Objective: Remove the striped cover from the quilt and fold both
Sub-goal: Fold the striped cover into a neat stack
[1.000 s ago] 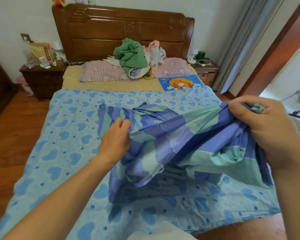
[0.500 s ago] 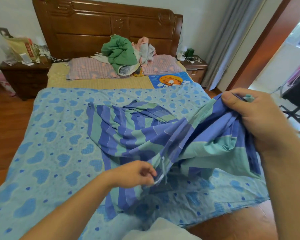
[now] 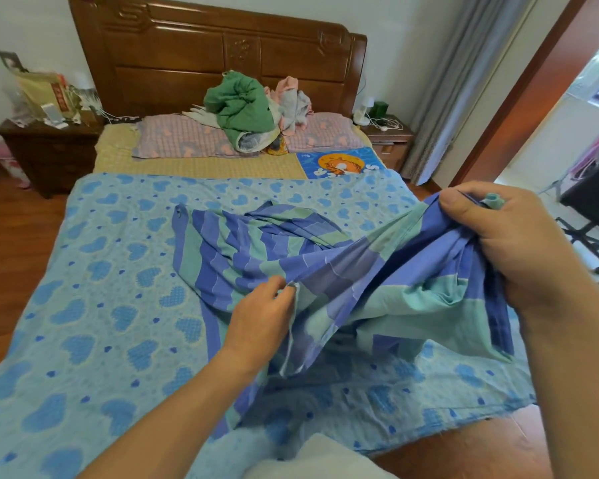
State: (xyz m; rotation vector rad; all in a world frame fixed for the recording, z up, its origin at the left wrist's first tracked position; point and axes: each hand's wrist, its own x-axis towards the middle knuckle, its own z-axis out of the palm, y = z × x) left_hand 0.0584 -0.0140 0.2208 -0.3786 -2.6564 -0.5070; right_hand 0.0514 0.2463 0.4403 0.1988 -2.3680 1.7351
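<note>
The striped cover [image 3: 274, 250] is off and lies bunched on top of the heart-print quilt [image 3: 94, 305], which is spread flat over the bed [image 3: 201, 165]. The right hand [image 3: 509, 243] grips a gathered corner, lifted clear of the quilt; the left hand [image 3: 260, 319] pinches a pale hem lower down. By my reading, this is hunting for edges before the fold. Next call: find the matching corner and pull the cloth taut. No box, basket or other container shows, only a heap of clothes [image 3: 246, 108] on the pillows.
</note>
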